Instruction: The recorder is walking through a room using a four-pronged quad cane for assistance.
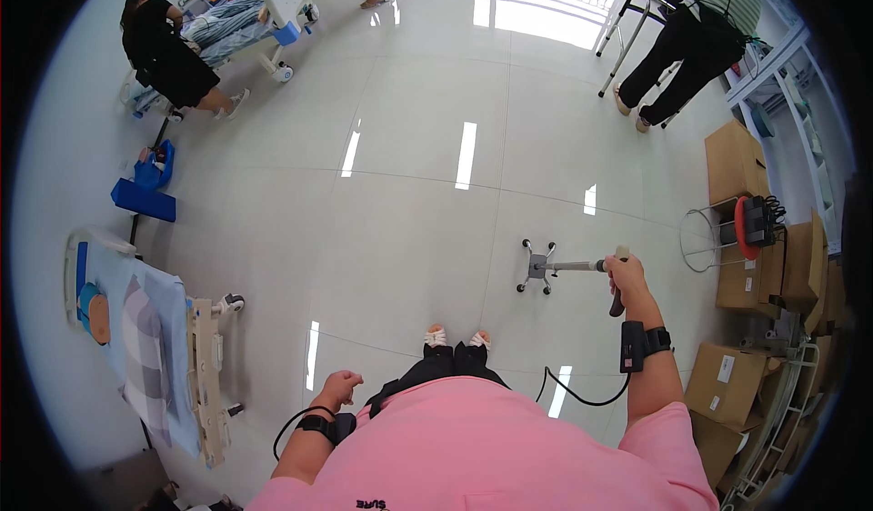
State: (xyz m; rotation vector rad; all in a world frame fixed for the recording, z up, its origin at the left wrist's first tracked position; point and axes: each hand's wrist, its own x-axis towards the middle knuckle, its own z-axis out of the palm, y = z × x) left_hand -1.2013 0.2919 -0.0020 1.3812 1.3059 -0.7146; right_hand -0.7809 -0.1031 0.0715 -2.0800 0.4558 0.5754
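My right hand (626,274) grips the brown handle of a quad cane (576,265), out to my right. Its grey shaft leads down to a small base (538,266) whose four short legs end in dark tips on the tiled floor. My left hand (341,388) hangs beside my left hip, fingers curled together, with nothing visible in it. Each forearm carries a strapped black device (632,346) with a cable. My feet, in light sandals (435,337), stand side by side on the floor.
On the left stands a wheeled hospital bed (204,374) with a checked pillow (144,354). Cardboard boxes (726,381) and a red-seated stool (747,228) line the right side. Ahead, one person leans at another bed (232,30); another holds a walking frame (624,44).
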